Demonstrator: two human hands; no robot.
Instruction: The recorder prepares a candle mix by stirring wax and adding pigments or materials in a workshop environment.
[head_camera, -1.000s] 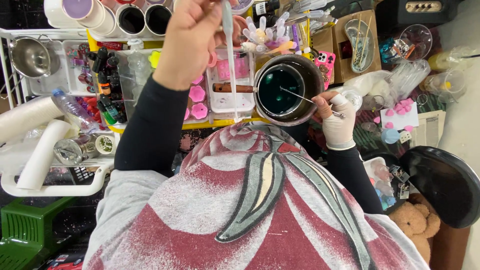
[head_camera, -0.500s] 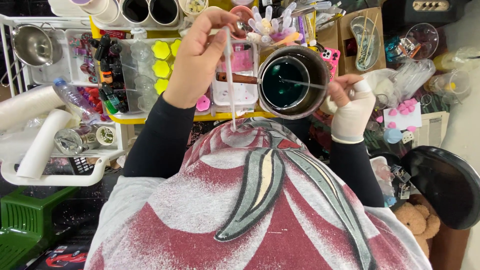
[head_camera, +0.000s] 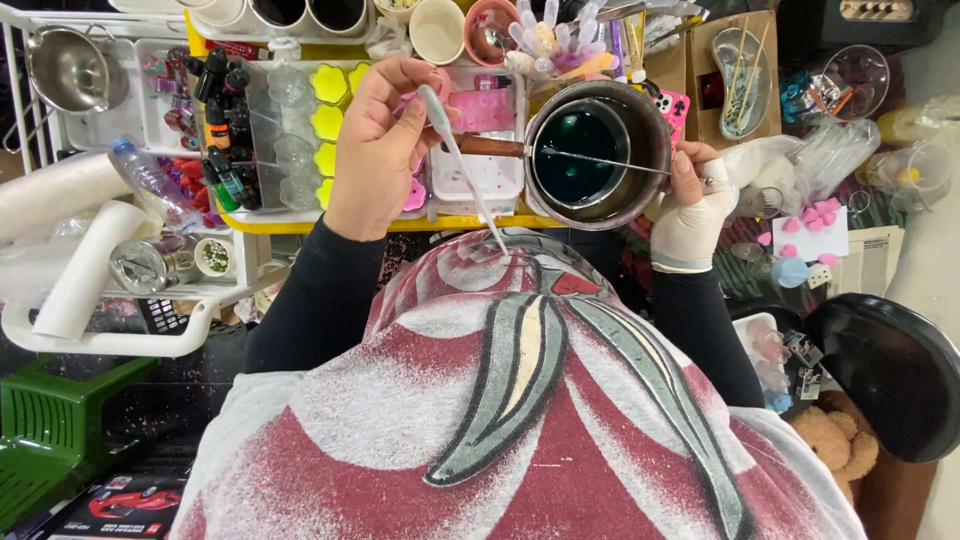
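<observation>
My left hand (head_camera: 375, 150) is bare and closed around the bulb end of a clear plastic pipette (head_camera: 465, 170). The pipette slants down to the right, its tip near my chest. A white glove covers my right hand (head_camera: 690, 205), which pinches a thin metal stick (head_camera: 610, 162). That stick reaches left into the dark green liquid (head_camera: 580, 155) inside a round metal pot (head_camera: 655, 125). The pot has a wooden handle (head_camera: 490, 146) that points toward my left hand. Both hands hover over the yellow-edged work surface (head_camera: 300, 224).
Behind the pipette lies a white tray (head_camera: 480, 180) with pink moulds. Yellow flower moulds (head_camera: 330, 100) and small dye bottles (head_camera: 215, 100) sit to the left, near a plastic water bottle (head_camera: 150, 180). A black round seat (head_camera: 890, 370) and teddy bear (head_camera: 840, 440) are at lower right.
My left hand has come down from high over the tray, bringing the pipette lower and nearer my chest. My right hand still holds the stick in the pot.
</observation>
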